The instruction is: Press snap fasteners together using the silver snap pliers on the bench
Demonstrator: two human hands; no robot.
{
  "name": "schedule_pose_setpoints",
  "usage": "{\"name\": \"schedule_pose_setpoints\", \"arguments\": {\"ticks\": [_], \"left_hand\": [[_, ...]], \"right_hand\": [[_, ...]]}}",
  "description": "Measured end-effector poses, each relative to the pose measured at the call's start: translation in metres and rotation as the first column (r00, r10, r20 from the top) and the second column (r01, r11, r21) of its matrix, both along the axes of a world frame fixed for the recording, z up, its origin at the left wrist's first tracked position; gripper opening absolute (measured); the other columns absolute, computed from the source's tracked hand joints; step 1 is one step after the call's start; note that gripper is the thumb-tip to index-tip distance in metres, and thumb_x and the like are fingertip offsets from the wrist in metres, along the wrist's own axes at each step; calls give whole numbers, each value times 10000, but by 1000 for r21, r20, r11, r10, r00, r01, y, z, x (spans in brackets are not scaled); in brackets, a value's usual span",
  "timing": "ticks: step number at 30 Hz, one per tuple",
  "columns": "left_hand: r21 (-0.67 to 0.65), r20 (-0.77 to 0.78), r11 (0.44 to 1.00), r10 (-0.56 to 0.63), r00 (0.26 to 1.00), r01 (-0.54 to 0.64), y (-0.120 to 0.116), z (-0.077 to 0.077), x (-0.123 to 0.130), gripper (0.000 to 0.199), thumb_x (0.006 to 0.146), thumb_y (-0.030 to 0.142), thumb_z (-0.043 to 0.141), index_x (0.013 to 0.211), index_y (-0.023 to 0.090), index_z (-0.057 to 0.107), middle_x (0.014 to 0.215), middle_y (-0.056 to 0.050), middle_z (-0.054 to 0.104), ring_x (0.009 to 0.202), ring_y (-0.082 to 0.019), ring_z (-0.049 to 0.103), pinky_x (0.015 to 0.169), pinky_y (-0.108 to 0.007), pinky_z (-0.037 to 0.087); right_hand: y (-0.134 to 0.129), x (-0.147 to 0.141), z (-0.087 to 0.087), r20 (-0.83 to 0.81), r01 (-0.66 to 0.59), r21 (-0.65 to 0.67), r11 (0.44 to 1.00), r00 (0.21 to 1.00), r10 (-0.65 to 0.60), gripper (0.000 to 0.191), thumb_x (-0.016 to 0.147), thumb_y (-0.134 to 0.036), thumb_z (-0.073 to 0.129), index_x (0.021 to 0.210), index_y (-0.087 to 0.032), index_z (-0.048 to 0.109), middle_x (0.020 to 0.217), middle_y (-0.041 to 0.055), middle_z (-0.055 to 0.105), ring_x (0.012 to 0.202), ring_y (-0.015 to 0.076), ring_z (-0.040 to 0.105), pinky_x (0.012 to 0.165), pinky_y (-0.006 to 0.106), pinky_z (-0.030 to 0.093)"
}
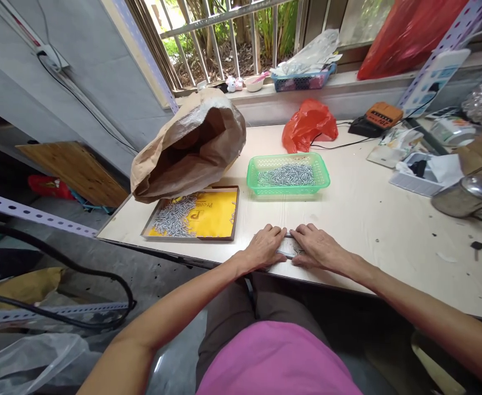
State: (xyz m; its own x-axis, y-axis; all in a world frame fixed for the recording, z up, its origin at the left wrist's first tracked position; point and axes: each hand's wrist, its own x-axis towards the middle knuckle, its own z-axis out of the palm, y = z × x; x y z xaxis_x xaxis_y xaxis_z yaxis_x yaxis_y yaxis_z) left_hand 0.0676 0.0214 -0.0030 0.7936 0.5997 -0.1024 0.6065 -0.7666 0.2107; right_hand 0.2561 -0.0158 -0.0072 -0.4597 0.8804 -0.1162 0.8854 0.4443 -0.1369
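Near the table's front edge, my left hand (264, 247) and my right hand (318, 248) grip a small flat rectangular piece (287, 248) from its two ends. It looks greyish with dark long edges; the palms and fingers cover its ends, and its kind is not clear. Beyond the hands stands a green plastic basket (288, 190) with many small shiny metal pins (290, 175) in it. To the left, a shallow tray (236, 214) with a yellow bottom holds a heap of similar metal pins (174, 217).
A large open brown paper bag (158, 164) leans over the tray's back. Behind the basket lie a red plastic bag (309, 126) and an orange-and-black charger (383, 116) with a cable. A white bin (416, 184) and a metal kettle (467, 197) stand right. Small scraps dot the tabletop.
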Motion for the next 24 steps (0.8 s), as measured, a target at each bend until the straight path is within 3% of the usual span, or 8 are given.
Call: {"name": "schedule_pose_setpoints", "arguments": {"ticks": [4, 7, 12, 16, 18, 21, 24], "left_hand": [[-6, -30, 999, -32, 999, 32, -1, 3, 1, 435, 796, 389, 655, 1133, 144, 531, 1069, -100, 561, 1002, -246, 489, 826, -357, 449], [-27, -39, 1000, 11, 999, -12, -6, 2, 4, 249, 846, 324, 603, 1029, 157, 588, 1021, -81, 575, 986, -227, 495, 794, -336, 445], [-61, -15, 996, 63, 998, -64, -8, 2, 9, 124, 876, 263, 563, 879, 152, 618, 931, -76, 599, 964, -226, 512, 779, -341, 447], [-18, 14, 996, 90, 996, -90, -10, -1, 7, 190, 859, 290, 589, 992, 155, 592, 999, -83, 606, 1005, -244, 513, 812, -363, 463], [24, 67, 988, 149, 987, -151, -18, -7, 6, 276, 859, 302, 588, 1087, 150, 551, 1085, -99, 595, 1052, -253, 511, 864, -385, 461], [111, 182, 973, 181, 966, -203, -41, -21, 5, 292, 905, 216, 496, 1187, 142, 495, 1284, -135, 514, 1192, -255, 472, 989, -420, 406], [132, 286, 980, 107, 952, -150, -66, -33, 10, 335, 929, 247, 460, 1249, 146, 461, 1390, -140, 440, 1313, -259, 381, 1062, -429, 348]], "right_hand": [[-6, -2, 0, 7, -2, 14, 1000, 1000, 2, 366, 802, -378, 629, 1092, -160, 579, 982, 110, 593, 899, 251, 537, 744, 355, 419], [-14, -6, -4, -48, 34, 31, 999, 998, -33, 166, 878, -275, 535, 975, -162, 609, 922, 92, 600, 874, 217, 546, 765, 326, 412], [-22, -12, -10, -123, 88, 78, 993, 989, -78, 206, 934, -243, 426, 856, -192, 610, 848, 70, 604, 835, 196, 552, 758, 311, 417], [-12, -2, -7, -107, 47, 91, 995, 994, -37, 200, 907, -319, 484, 982, -193, 620, 901, 82, 606, 851, 213, 553, 752, 331, 436], [-1, 9, -6, -133, -27, 70, 997, 991, 36, 309, 876, -395, 526, 1099, -195, 602, 956, 96, 609, 885, 229, 558, 776, 348, 444], [15, 25, -8, -237, -102, 28, 994, 966, 106, 423, 901, -450, 451, 1230, -203, 547, 1066, 107, 612, 971, 233, 568, 821, 345, 446], [27, 30, -14, -269, -73, 51, 996, 960, 83, 383, 935, -367, 366, 1216, -190, 558, 1069, 100, 616, 982, 217, 570, 822, 323, 438]]}}
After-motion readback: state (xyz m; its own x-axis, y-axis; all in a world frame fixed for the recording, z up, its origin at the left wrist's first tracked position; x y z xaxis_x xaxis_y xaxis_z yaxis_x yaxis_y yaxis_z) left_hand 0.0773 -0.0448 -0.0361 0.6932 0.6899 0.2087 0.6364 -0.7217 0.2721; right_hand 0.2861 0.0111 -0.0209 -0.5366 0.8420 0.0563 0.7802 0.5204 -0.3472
